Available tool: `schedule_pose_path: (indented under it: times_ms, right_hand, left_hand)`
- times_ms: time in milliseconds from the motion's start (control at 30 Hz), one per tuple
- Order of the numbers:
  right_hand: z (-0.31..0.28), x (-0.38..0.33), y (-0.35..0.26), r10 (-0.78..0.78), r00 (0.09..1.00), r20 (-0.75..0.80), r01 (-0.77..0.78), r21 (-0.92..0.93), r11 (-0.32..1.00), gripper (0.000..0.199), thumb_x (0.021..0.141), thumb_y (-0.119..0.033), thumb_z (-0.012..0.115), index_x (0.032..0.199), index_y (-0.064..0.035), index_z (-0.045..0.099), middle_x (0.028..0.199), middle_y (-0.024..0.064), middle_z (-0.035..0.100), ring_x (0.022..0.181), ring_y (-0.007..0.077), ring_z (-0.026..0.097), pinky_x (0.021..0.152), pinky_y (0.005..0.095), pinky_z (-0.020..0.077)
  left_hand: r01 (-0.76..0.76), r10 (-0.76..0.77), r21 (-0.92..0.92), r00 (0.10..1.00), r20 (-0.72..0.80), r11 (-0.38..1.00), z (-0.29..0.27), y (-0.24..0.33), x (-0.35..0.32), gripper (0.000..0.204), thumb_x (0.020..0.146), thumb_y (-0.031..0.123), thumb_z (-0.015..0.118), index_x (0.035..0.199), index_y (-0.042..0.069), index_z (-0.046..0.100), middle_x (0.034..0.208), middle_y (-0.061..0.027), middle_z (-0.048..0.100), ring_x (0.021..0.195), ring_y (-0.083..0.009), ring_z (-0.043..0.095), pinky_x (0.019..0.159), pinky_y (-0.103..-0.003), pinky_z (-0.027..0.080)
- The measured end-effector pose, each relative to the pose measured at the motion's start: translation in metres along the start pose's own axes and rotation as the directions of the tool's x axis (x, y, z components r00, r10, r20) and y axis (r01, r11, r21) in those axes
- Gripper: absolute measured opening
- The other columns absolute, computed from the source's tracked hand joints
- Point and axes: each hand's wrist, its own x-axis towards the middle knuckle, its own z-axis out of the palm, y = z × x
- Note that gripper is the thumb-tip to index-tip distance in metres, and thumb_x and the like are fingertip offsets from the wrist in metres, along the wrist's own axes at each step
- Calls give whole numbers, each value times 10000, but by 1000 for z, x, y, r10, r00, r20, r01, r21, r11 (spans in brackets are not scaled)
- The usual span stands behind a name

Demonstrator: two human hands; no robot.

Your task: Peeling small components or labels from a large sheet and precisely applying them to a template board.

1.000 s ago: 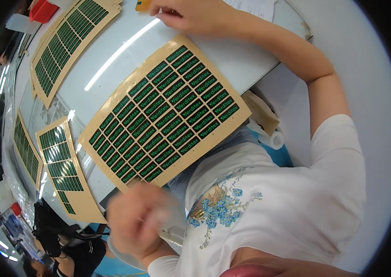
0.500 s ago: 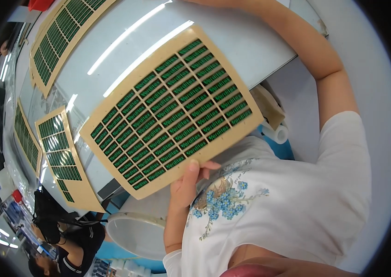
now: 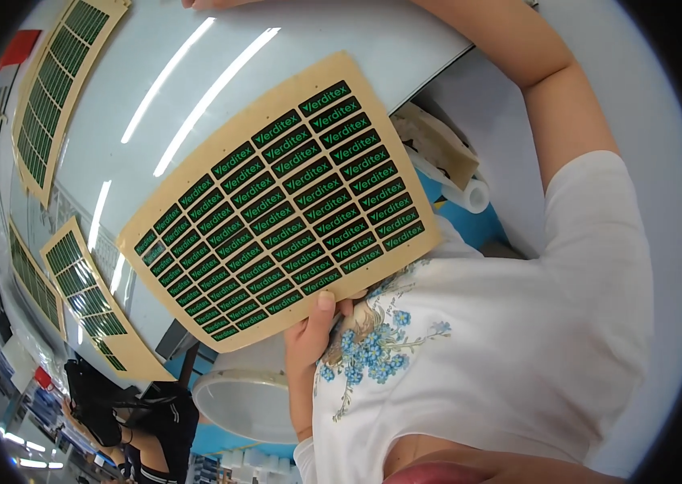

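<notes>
Left hand (image 3: 306,335) pinches one tan sheet (image 3: 276,208) mid-frame, right hand (image 3: 216,2) is cut off at top, grip impossible to tell, three similar sheets or stacks (image 3: 85,294) lie left, and six columns of green-lettered black labels (image 3: 317,192) cover the held one.

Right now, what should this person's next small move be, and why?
Probably bring the right hand to the far edge of the tan rectangular sheet of black-and-green labels, to steady it: the left hand alone holds it, thumb over the near edge, while the right is apart from it at the picture's top.
</notes>
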Motion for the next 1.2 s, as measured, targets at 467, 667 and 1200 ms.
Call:
schedule_pose_path:
  times_ms: [467, 667, 1200]
  right_hand:
    - [-4, -3, -9, -12, 999, 33, 13, -12, 1000, 185, 819, -156, 609, 926, -14, 658, 795, 151, 666, 751, 281, 646, 693, 379, 495]
    - [-8, -3, -15, -1, 998, 59, 2, -18, 1000, 190, 825, -151, 596, 930, -3, 652, 804, 157, 669, 761, 285, 649, 698, 380, 499]
    - [-4, -2, -7, -3, 998, 58, 4, -11, 1000, 196, 853, -150, 596, 975, -7, 653, 837, 149, 671, 779, 262, 642, 715, 361, 497]
  left_hand:
    - [37, -37, -20, 999, -35, 999, 3, -3, -3, 371, 976, 313, 593, 1080, -43, 589, 918, -180, 678, 731, -177, 570, 673, -282, 491]
    - [50, -50, 0, 998, -35, 999, 3, -1, -4, 411, 959, 355, 616, 1067, -41, 599, 910, -175, 685, 721, -173, 572, 662, -274, 492]
    - [32, -32, 5, 998, -61, 999, 6, -2, -6, 382, 970, 329, 601, 1078, -38, 594, 893, -184, 698, 718, -167, 573, 667, -271, 492]
